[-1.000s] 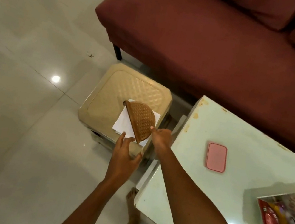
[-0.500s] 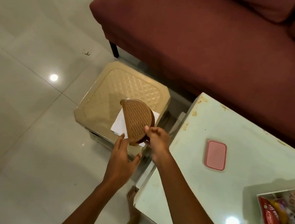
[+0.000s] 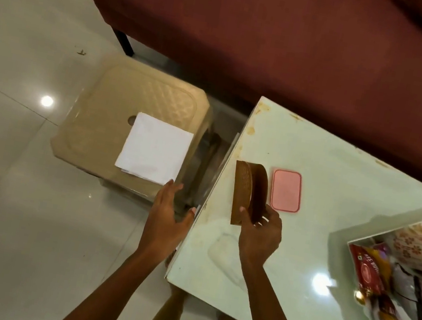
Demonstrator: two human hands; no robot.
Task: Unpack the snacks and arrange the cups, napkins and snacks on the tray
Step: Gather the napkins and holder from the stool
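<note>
1. Brown, woven-textured half-round napkin holder (image 3: 249, 192) stood on edge above the glossy desk (image 3: 317, 156), beside a pink rectangular lid (image 3: 286, 190).
2. Right hand (image 3: 259, 236) fingers (image 3: 272, 218) grasped its lower end.
3. White square napkins (image 3: 155, 148) lay on a beige plastic stool (image 3: 120, 93); left hand (image 3: 166, 216) fingers were straight, grasping nothing, just short of them.

The red snack packet (image 3: 365, 274) reads partly "SEV".

Just beyond the left hand (image 3: 166, 214), a beige stool (image 3: 118, 104) bears a stack of white napkins (image 3: 155, 148). Under the right hand (image 3: 259, 233) lies a pale green table (image 3: 317, 156); a pink lid (image 3: 286, 190) sits just past that hand, and a tray (image 3: 394, 230) of snack packets (image 3: 370, 272) well to its right.
</note>
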